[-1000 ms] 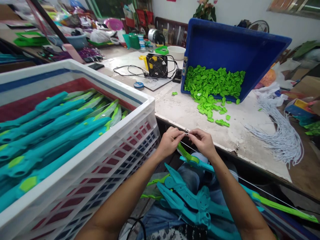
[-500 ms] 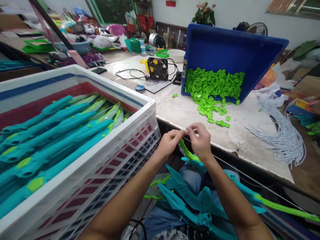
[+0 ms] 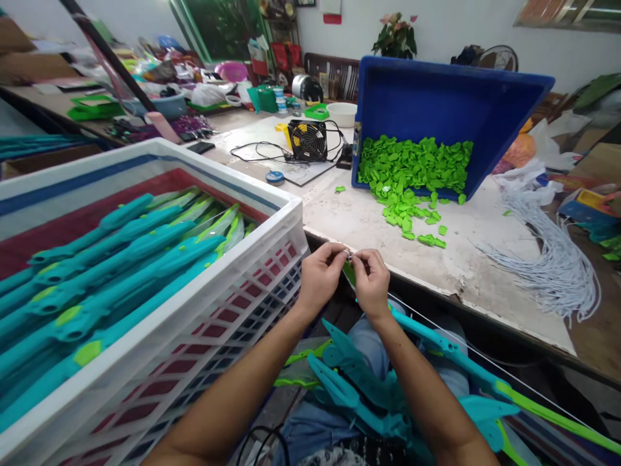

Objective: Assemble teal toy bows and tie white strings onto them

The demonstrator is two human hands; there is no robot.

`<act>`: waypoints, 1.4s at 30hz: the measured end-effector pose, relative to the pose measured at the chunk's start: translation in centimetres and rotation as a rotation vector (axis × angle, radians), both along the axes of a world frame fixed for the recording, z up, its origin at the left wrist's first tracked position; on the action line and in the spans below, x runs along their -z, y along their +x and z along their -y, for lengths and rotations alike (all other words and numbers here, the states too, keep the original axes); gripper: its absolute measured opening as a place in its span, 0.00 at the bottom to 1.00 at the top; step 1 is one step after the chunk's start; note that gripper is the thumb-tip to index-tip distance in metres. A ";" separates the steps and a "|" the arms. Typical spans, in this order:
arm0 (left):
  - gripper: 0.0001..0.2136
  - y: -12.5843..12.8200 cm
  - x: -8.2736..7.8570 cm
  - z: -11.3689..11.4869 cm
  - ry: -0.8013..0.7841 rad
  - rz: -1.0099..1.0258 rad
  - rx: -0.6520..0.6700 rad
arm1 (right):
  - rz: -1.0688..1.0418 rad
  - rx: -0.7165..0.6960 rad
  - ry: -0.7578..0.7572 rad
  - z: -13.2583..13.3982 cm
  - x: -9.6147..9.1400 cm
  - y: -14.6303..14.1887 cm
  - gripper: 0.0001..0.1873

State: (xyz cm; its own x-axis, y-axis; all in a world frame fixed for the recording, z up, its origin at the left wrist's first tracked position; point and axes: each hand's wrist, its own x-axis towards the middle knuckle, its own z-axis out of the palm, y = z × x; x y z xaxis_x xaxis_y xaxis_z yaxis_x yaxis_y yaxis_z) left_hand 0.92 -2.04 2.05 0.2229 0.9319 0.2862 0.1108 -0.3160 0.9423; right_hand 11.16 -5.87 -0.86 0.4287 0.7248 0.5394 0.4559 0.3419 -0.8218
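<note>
**Two pinch grips brought close together**

My left hand [image 3: 317, 281] and right hand [image 3: 372, 281] are each closed to a fingertip pinch, thumb against forefinger, on a thin white cord [image 3: 348, 255]; a small bend of it shows between them. Half a second earlier the right hand stood slightly higher, fingers curled over the cord; now it sits lower and closer in, fingertips facing the left's. I read this change as fine work on the cord, still unfinished while both pinches hold; whether a knot has formed is too small to tell. The cord continues rightward along a long, bow-shaped piece of turquoise and bright green plastic [image 3: 451, 351], which slants over my lap, below the near edge of the white-topped desk [image 3: 466, 259]. Just beneath my fingers shows a green end. Beyond, a tipped blue plastic bin [image 3: 451, 97] spills small, flat, bright green pieces [image 3: 417, 168].
</note>
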 end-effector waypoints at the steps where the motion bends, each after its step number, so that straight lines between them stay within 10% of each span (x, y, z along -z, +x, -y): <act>1: 0.09 0.0 0.0 -0.2 -0.080 0.053 0.032 | -0.013 0.022 0.018 0.0 -0.1 0.0 0.08; 8: 0.16 -0.1 -0.2 -1.0 -0.474 0.219 0.215 | -0.003 -0.042 0.125 -0.2 0.5 0.4 0.09; 14: 0.14 1.6 1.2 -0.4 -0.486 0.344 0.015 | 0.025 -0.054 0.052 0.0 0.8 1.1 0.10; 21: 0.10 1.2 1.2 -1.2 -0.555 0.287 0.071 | 0.273 -0.078 0.064 -0.1 0.6 2.6 0.11; 26: 0.07 0.3 0.9 -1.4 -0.246 0.022 0.252 | 0.427 -0.069 -0.010 -0.4 0.5 3.2 0.10; 42: 0.09 -0.4 1.9 -1.1 0.410 -0.481 0.171 | 0.414 -0.167 -0.037 0.5 0.5 4.0 0.09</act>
State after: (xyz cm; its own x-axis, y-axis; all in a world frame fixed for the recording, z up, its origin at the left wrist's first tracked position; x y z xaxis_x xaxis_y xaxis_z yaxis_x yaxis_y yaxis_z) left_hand 0.50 -0.95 0.10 0.5503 0.7084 0.4419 0.4058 -0.6895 0.5999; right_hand 15.14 -6.33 -1.34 0.0579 0.7879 0.6131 0.6904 0.4120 -0.5946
